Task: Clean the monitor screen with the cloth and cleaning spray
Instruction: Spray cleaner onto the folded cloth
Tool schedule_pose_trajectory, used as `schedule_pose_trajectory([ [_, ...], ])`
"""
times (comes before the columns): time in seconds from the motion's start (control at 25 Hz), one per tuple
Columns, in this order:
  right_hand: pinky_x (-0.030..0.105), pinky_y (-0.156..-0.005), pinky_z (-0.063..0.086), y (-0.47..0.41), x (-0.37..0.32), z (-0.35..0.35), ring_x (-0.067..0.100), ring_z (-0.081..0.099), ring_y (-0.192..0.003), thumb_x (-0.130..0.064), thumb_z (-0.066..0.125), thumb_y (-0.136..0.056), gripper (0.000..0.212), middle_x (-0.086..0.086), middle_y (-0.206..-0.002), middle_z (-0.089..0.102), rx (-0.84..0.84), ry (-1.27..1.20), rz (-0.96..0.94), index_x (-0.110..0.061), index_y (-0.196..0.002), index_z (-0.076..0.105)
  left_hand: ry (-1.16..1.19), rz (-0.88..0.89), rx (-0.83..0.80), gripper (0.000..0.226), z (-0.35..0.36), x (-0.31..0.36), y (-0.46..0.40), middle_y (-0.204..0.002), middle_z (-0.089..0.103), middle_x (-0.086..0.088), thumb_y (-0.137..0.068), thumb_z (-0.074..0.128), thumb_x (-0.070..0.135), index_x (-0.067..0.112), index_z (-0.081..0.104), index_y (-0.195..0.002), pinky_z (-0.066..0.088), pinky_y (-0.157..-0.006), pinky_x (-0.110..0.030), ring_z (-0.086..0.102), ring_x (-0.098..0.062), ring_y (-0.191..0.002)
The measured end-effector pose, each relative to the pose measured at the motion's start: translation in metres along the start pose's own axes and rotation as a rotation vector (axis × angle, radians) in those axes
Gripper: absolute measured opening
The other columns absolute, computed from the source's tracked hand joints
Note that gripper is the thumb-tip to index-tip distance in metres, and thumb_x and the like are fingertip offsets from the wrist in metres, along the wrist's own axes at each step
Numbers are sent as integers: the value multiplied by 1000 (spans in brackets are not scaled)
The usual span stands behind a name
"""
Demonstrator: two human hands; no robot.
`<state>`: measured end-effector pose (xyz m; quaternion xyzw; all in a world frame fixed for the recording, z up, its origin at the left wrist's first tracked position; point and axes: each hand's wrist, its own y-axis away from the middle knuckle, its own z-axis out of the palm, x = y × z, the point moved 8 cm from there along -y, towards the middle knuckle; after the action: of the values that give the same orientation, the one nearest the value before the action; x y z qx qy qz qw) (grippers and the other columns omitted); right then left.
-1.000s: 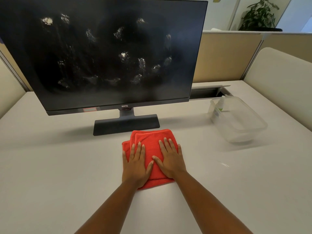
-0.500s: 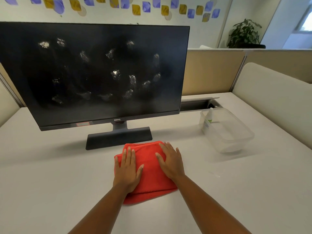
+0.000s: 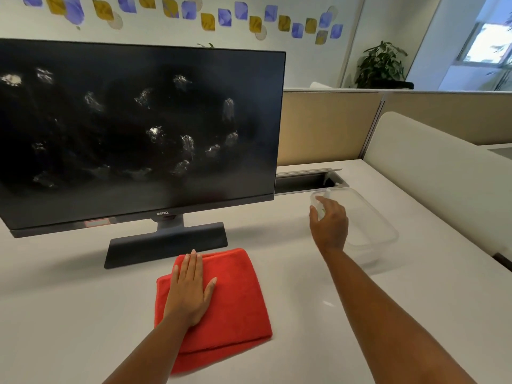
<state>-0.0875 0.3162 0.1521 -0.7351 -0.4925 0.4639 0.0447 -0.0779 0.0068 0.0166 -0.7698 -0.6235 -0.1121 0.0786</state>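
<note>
A black monitor (image 3: 138, 128) on a dark stand (image 3: 166, 242) fills the left half; its screen carries several whitish smudges. A folded red cloth (image 3: 238, 295) lies on the white desk in front of the stand. My left hand (image 3: 191, 289) rests flat on the cloth's left part, fingers together. My right hand (image 3: 329, 223) is out to the right at the near-left corner of a clear plastic tub (image 3: 371, 228), fingers curled around a small pale spray bottle (image 3: 324, 200) that stands in the tub. Most of the bottle is hidden by the hand.
A cable slot (image 3: 307, 181) with a raised flap is cut into the desk behind the tub. Beige partitions (image 3: 327, 126) run along the back and right. A potted plant (image 3: 382, 65) stands beyond them. The white desk (image 3: 69, 314) stretches left of the cloth.
My right hand left the cloth and moved right to the spray bottle in the tub. My left hand stayed on the cloth. The view tilted up and shifted right.
</note>
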Motion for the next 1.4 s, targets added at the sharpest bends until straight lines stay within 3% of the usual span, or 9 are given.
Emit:
schedule_pose_trajectory([
  [0.16, 39, -98, 44, -33, 38, 0, 30, 54, -114, -24, 61, -87, 42, 16, -126, 58, 17, -31, 205, -6, -124, 55, 13, -33, -17, 116, 11, -6, -1, -156, -5, -7, -47, -39, 73, 13, -10, -142, -12, -115, -35, -11, -18, -143],
  [0.32, 40, -102, 40, -50, 72, 26, 31, 48, -123, -31, 63, -85, 55, 15, -135, 50, -145, -7, 391, -8, -131, 45, 0, -47, -5, 112, 14, -9, 0, -156, -4, -5, -51, -37, 72, 14, -9, -143, -10, -116, -35, -10, -17, -143],
  [0.52, 42, -105, 36, -57, 79, 55, 34, 46, -125, -35, 57, -88, 56, 14, -140, 46, -340, 13, 409, -8, -134, 41, 10, -60, 2, 109, 14, -11, 1, -156, -5, -4, -53, -35, 73, 15, -9, -142, -10, -117, -34, -11, -16, -142],
  [0.88, 41, -105, 35, -60, 88, 58, 36, 48, -122, -31, 49, -93, 47, 16, -135, 51, -334, 32, 415, -4, -131, 46, 47, -46, 10, 103, 13, -8, 1, -156, -7, -3, -55, -32, 74, 18, -14, -140, -12, -115, -33, -19, -11, -137],
  [1.16, 40, -104, 38, -62, 85, 43, 33, 52, -118, -30, 50, -92, 42, 15, -129, 56, -132, -146, 453, -6, -127, 50, 38, -42, 12, 104, 13, -8, -1, -156, -8, -3, -55, -33, 73, 18, -14, -140, -13, -114, -33, -20, -11, -136],
  [1.4, 33, -96, 42, -72, 41, 3, 29, 52, -115, -19, 53, -92, 38, 18, -125, 55, 164, -211, 254, -5, -127, 49, 4, -25, 21, 107, 14, -7, -1, -156, -5, -4, -55, -33, 72, 16, -10, -142, -14, -114, -33, -13, -16, -141],
])
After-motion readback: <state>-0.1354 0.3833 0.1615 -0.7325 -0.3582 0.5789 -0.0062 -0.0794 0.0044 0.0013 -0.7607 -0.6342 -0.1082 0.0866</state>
